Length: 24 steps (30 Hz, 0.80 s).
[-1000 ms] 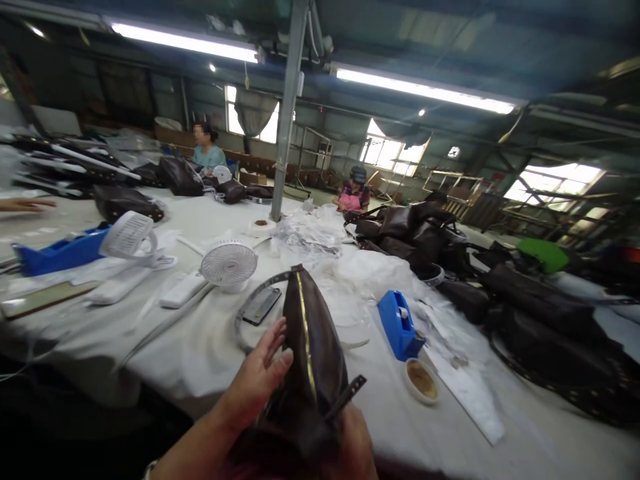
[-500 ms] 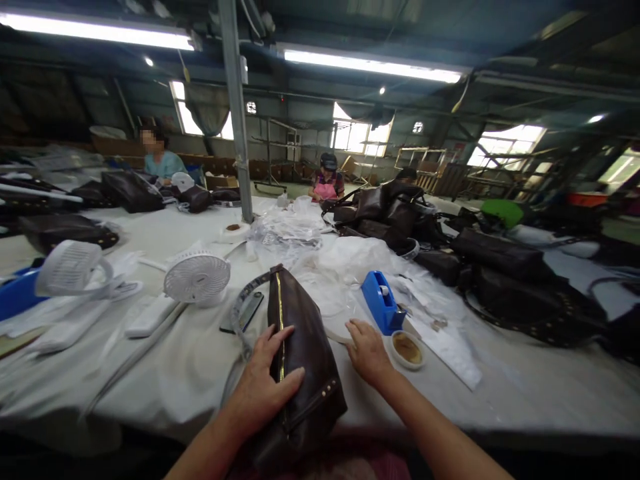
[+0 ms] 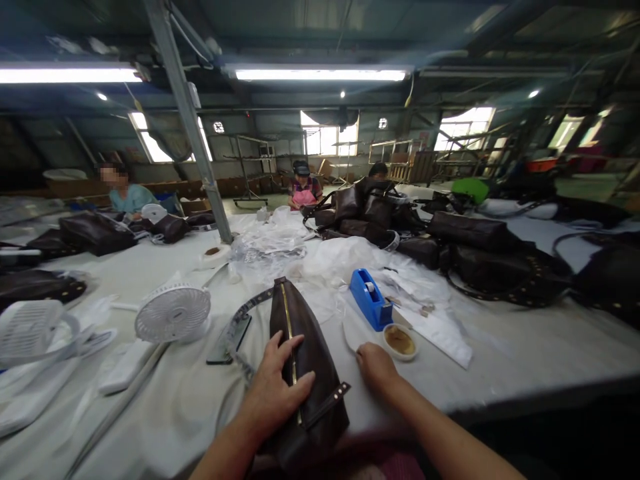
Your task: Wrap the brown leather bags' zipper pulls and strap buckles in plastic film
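Observation:
A dark brown leather bag (image 3: 300, 347) with a gold zipper lies lengthwise on the white table (image 3: 500, 360) in front of me. My left hand (image 3: 280, 393) rests flat on top of it, fingers spread across the zipper. My right hand (image 3: 375, 367) sits on the tabletop just right of the bag, knuckles up and fingers curled under; whatever it may hold is hidden. A small white dish (image 3: 399, 341) of brown paste and a blue tape dispenser (image 3: 369, 299) stand just beyond my right hand.
A phone (image 3: 229, 331) and a studded strap lie left of the bag. Small white fans (image 3: 173, 312) stand at the left. Clear plastic wrapping (image 3: 280, 243) and piles of dark bags (image 3: 475, 250) cover the far and right side. Other people sit at the far edge.
The bag went from held upright to lying flat. My right hand came off it onto the table, then drew back toward me. The view panned to the right.

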### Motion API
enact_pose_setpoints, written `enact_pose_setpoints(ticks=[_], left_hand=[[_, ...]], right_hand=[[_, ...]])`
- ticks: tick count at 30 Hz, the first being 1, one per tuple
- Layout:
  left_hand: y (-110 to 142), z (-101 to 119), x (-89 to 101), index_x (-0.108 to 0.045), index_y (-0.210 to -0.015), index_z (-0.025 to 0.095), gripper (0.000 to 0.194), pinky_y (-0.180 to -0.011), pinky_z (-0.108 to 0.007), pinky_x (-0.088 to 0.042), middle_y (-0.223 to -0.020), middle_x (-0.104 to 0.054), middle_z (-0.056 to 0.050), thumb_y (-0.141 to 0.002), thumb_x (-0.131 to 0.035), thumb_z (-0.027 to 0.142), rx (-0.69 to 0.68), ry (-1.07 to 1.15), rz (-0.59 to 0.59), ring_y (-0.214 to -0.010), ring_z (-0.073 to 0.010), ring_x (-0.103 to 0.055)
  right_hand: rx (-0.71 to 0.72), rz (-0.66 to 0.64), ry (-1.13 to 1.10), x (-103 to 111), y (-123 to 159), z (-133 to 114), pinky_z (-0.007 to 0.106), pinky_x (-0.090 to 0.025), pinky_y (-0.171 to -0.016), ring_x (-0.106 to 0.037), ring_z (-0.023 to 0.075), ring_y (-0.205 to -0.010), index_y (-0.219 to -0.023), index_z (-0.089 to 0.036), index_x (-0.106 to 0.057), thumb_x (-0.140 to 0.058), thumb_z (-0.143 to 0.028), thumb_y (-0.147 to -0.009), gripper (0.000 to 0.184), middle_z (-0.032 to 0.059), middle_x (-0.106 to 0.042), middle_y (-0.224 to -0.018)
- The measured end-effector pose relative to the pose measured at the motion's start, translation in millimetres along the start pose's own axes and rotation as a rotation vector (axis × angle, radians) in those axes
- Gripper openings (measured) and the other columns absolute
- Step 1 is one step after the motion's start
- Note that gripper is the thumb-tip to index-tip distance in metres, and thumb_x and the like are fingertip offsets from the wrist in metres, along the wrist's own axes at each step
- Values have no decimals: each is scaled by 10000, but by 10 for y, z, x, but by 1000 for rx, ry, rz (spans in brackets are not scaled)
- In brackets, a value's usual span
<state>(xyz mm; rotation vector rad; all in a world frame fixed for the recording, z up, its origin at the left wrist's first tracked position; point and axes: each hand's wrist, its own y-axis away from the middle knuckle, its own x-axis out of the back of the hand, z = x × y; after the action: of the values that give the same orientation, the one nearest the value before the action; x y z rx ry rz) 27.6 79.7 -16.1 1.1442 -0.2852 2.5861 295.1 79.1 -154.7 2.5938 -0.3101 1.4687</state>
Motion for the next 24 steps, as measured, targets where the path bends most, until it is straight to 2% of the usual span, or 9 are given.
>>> enact_pose_setpoints(ticks=[4, 8, 11, 13, 15, 17, 20, 22, 24], left_hand=[[-64, 19, 13, -587, -1339, 166, 584, -1184, -553, -299, -1542, -342, -206, -793, -628, 368, -52, 3, -22, -1436, -367, -370], [-75, 2, 63, -644, -1256, 148, 490, -1149, -558, -362, -1471, -454, -205, -824, -613, 376, -155, -7, 92, -1373, -368, -454], [-30, 97, 140, -681, -1163, 157, 384, -1078, -512, -449, -1285, -616, -167, -866, -587, 381, -224, 42, 209, -1219, -319, -584], [21, 221, 208, -687, -1136, 166, 365, -967, -457, -524, -1120, -693, -131, -887, -579, 410, -196, 121, 218, -1050, -281, -658], [72, 353, 272, -693, -1118, 169, 377, -846, -396, -560, -1006, -732, -102, -887, -592, 448, -112, 241, 164, -909, -254, -690], [108, 450, 316, -706, -1081, 168, 376, -784, -346, -559, -957, -755, -85, -882, -607, 471, -52, 376, 86, -857, -238, -699], [142, 494, 340, -727, -949, 162, 339, -729, -299, -530, -870, -759, -65, -891, -602, 472, -45, 458, 64, -809, -221, -687], [169, 479, 345, -725, -882, 162, 326, -682, -284, -502, -801, -741, -49, -906, -582, 453, -50, 421, 100, -748, -205, -661], [210, 465, 358, -717, -847, 165, 305, -662, -277, -477, -769, -725, -36, -920, -560, 415, -57, 381, 125, -717, -192, -641]], right_hand=[[12, 111, -252, 223, 61, -84, 330, -500, -751, -683, 225, -784, -730, -165, -699, -585, -351, -920, 289, 47, -723, -745], [77, 218, -506, 552, 155, -398, 287, -471, -617, -642, 205, -641, -702, -176, -689, -544, -425, -903, 352, 23, -681, -632], [156, 223, -619, 755, 311, -730, 272, -453, -590, -590, 168, -586, -672, -184, -662, -604, -438, -882, 334, -1, -633, -599], [244, 239, -664, 842, 446, -943, 266, -436, -581, -558, 154, -587, -651, -189, -639, -639, -416, -878, 320, -8, -606, -606], [381, 294, -672, 888, 581, -1117, 266, -424, -588, -537, 147, -604, -641, -191, -619, -648, -361, -890, 303, -7, -577, -627], [537, 349, -629, 896, 700, -1243, 270, -420, -605, -537, 148, -630, -665, -186, -617, -630, -284, -911, 265, 3, -564, -659], [714, 381, -502, 853, 836, -1347, 292, -426, -652, -559, 168, -701, -742, -178, -652, -575, -181, -935, 209, 34, -589, -720], [777, 365, -462, 825, 891, -1374, 309, -429, -684, -567, 184, -748, -780, -179, -677, -555, -155, -938, 201, 53, -612, -758], [765, 261, -538, 838, 907, -1389, 311, -440, -694, -577, 185, -758, -795, -182, -686, -572, -183, -935, 181, 55, -626, -780]])
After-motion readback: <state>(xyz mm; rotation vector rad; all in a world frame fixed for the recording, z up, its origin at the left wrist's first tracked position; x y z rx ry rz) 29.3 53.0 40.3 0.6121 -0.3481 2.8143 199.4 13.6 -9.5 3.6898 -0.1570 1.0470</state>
